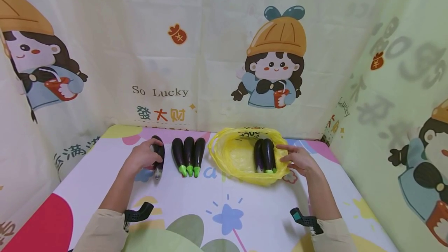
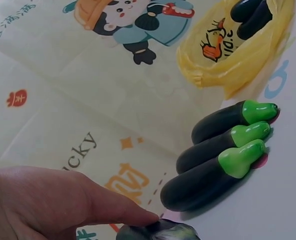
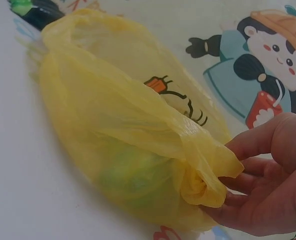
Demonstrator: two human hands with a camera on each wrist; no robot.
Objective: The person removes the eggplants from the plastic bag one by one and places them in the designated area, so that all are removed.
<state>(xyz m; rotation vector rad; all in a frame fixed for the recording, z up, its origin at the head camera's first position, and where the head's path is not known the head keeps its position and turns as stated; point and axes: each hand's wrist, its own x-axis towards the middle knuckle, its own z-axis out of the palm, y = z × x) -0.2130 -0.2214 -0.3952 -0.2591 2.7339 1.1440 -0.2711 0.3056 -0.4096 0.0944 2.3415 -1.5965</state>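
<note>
On the left in the head view, my left hand (image 1: pixel 141 156) grips a dark purple eggplant (image 1: pixel 160 153) with fingers and thumb around its sides. In the left wrist view only one end of that eggplant (image 2: pixel 160 231) shows. Beside it three eggplants (image 1: pixel 189 151) lie in a row, green stems toward me. Right of them a yellow plastic bag (image 1: pixel 231 170) lies with its mouth spread open, and at least two eggplants (image 1: pixel 268 153) are inside. My right hand (image 3: pixel 268 175) holds the bag's right edge, its fingertips partly hidden by the crumpled plastic (image 3: pixel 203 185).
A printed cloth covers the table (image 1: pixel 189 201). A cartoon-patterned curtain (image 1: pixel 210 69) hangs right behind the table's far edge, with more fabric at both sides. Each wrist wears a black camera mount, one on the left sleeve (image 1: pixel 105 226) and one on the right sleeve (image 1: pixel 332 234).
</note>
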